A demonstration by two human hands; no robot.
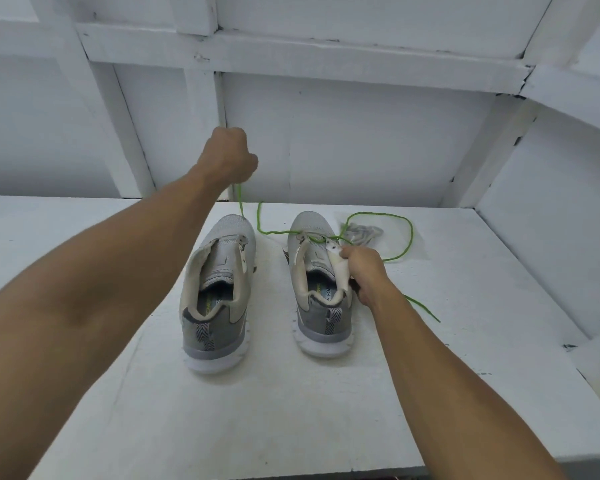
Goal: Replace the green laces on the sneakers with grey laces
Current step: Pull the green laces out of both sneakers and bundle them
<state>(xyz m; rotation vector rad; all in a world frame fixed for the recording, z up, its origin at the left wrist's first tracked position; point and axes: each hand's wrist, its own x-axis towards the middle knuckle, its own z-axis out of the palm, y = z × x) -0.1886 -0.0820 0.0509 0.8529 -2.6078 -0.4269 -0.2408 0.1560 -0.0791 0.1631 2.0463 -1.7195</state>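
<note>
Two grey sneakers stand side by side on the white table (118, 393), heels toward me. The left sneaker (219, 292) has no lace in it. My left hand (229, 159) is raised above and beyond its toe, fist closed round a green lace (257, 220) that hangs down and runs across to the lowest eyelets of the right sneaker (317, 289). My right hand (366, 275) grips that sneaker's right eyelet flap and side. Another stretch of green lace (409, 233) loops on the table to the right. A bundle of grey laces (362, 233) lies just beyond the right sneaker's toe.
White panelled walls close in the table at the back and on the right. A loose end of green lace (425, 311) trails on the table past my right wrist.
</note>
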